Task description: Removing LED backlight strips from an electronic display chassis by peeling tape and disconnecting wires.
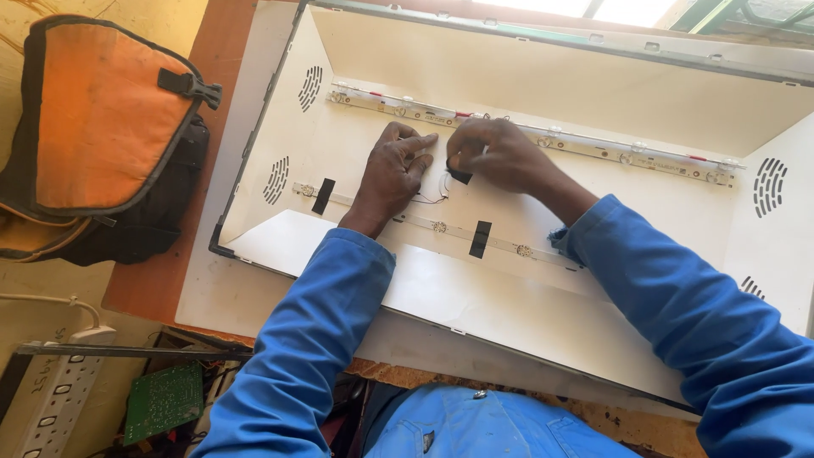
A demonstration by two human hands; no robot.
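An opened flat-screen backlight tray (526, 76) with a white reflector lies on the table. Two LED strips run across it, an upper strip (593, 146) and a lower strip (441, 226) fixed with pieces of black tape (480, 238). My left hand (392, 174) rests flat on the reflector between the strips, fingers spread toward the upper strip. My right hand (500, 155) pinches a small piece of black tape (459, 175) just beside the left fingertips. Thin dark wires (432, 197) lie under both hands.
An orange and black bag (102, 127) sits on the left. A white power strip (59, 382) and a green circuit board (164, 400) lie at the lower left, below the wooden table edge (144, 288). Another black tape piece (323, 195) marks the lower strip's left end.
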